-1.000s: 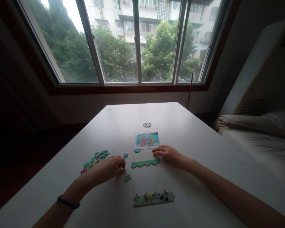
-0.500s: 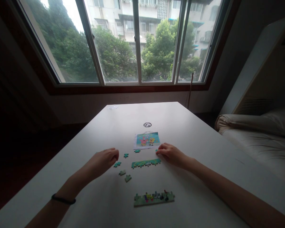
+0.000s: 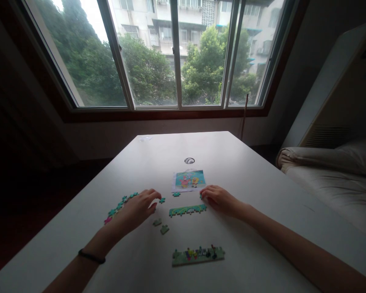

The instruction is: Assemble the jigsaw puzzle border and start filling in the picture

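My left hand reaches over the table with thumb and fingers apart, its index fingertip at a loose teal puzzle piece. Closed at the fingertips, my right hand holds a small teal puzzle piece, mostly hidden by the fingers. Between the hands lies a joined teal puzzle strip. Another loose piece rests just below the cartoon reference picture. Two greenish pieces sit below my left hand. Nearer to me is a joined green strip with figures on it.
A group of teal and pink pieces lies left of my left hand, partly behind the wrist. The white table carries a round dark-rimmed item farther back. A sofa stands to the right, and a window is ahead.
My left hand has moved right and its fingers have spread, uncovering the group of pieces at left. The forearm or hand now hides one loose piece. My right hand stays nearly still.
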A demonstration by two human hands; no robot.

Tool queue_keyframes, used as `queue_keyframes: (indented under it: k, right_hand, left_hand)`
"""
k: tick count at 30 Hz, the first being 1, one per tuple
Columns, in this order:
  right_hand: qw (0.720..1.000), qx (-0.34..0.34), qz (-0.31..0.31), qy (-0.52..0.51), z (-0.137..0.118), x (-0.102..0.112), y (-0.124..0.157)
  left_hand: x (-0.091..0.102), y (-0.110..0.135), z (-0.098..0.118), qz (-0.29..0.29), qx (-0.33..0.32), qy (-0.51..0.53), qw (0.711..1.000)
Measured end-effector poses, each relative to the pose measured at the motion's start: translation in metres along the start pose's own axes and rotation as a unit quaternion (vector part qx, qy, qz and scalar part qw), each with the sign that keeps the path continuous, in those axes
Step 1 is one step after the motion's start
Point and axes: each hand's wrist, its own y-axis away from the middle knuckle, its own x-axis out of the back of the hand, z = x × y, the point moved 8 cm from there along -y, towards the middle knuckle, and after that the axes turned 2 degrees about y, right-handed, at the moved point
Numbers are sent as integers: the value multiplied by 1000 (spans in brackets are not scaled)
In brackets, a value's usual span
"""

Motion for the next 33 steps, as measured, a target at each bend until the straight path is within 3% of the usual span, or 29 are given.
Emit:
queue_keyframes:
  k: [5, 9, 15, 24, 33]
  right_hand:
    - [999, -15, 2, 28, 0, 1, 0]
    - [999, -18, -1, 32, -1, 2, -1]
    - [999, -19, 1, 28, 1, 1, -2]
    - [1000, -24, 6, 19, 1, 1, -2]
    - [1000, -24, 7, 14, 4, -2, -1]
  left_hand:
    - [-7, -4, 20, 55, -51, 18, 997]
    - [-21, -6, 31, 53, -85, 17, 995]
    - [-35, -9, 29, 32, -95, 26, 995]
    - [-24, -9, 38, 81, -96, 55, 991]
    - [-29, -10, 36, 105, -92, 32, 990]
